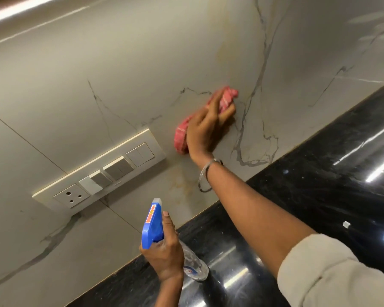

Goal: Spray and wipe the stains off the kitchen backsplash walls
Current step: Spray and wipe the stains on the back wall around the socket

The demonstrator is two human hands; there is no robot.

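The backsplash (124, 69) is grey-white marble-look tile with dark veins. My right hand (205, 127) presses a bunched red cloth (225, 99) flat against the tile, just right of the switch plate, fingers curled over the cloth. Yellowish stains (183, 185) show on the tile below that hand, near the counter edge. My left hand (164, 251) grips a clear spray bottle with a blue trigger head (152, 224), held upright above the counter with its nozzle facing the wall.
A white switch and socket plate (100, 171) sits on the wall at left centre. A glossy black stone counter (319, 173) runs along the base of the wall to the right. A lit strip glows at the top left.
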